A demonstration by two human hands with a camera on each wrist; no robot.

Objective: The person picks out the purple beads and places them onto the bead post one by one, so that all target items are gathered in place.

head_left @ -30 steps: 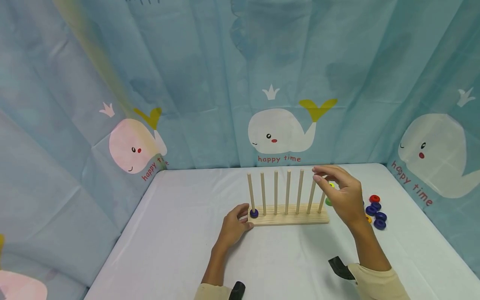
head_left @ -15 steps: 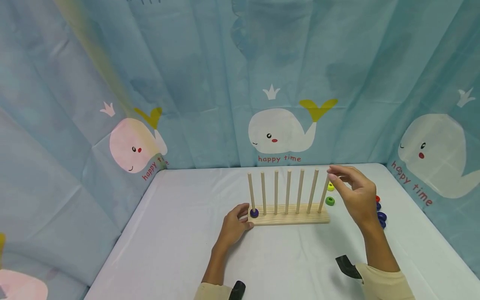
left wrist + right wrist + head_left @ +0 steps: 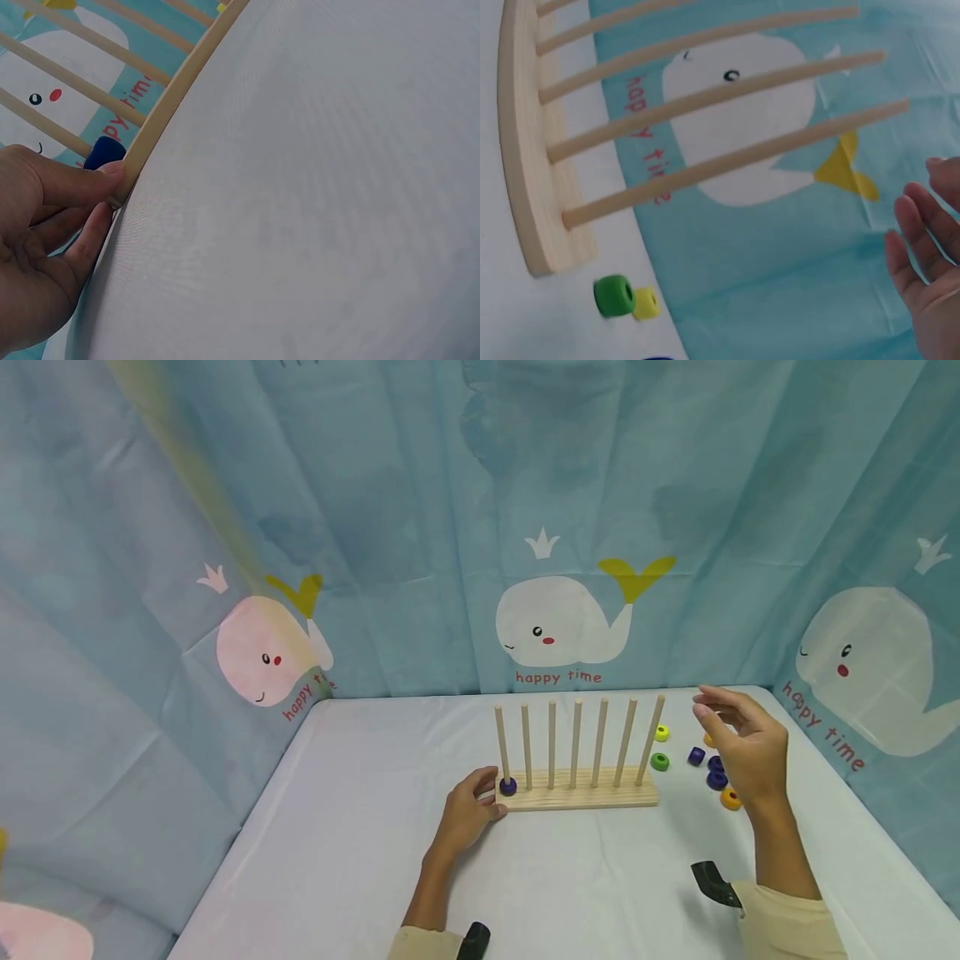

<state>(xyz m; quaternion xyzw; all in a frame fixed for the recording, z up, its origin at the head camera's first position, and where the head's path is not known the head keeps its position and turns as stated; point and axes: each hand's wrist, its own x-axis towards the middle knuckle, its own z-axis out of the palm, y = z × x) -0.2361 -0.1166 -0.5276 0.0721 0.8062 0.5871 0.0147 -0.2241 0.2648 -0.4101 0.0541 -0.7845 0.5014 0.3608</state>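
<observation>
A wooden peg stand [image 3: 577,802] with a row of several upright pegs stands on the table in the head view. At the bottom of its leftmost peg sits a dark blue bead [image 3: 508,787], which also shows beside the thumb in the left wrist view. My left hand [image 3: 467,814] grips the left end of the base between thumb and fingers. Raised off the table to the right of the stand, my right hand [image 3: 746,756] has loosely bent fingers [image 3: 919,225] and holds nothing. A green bead [image 3: 660,762] and a yellow bead [image 3: 662,733] lie between it and the stand.
Several loose beads lie near and behind the right hand, among them an orange bead [image 3: 731,799] and a dark blue bead [image 3: 696,756]. A white cloth covers the table [image 3: 360,827]. Blue curtains [image 3: 405,610] with whale prints enclose it at the back and sides.
My right hand has moved right, from over the right-end pegs to above the loose beads, bringing the rightmost pegs and some beads into sight. The left hand and stand have stayed put.
</observation>
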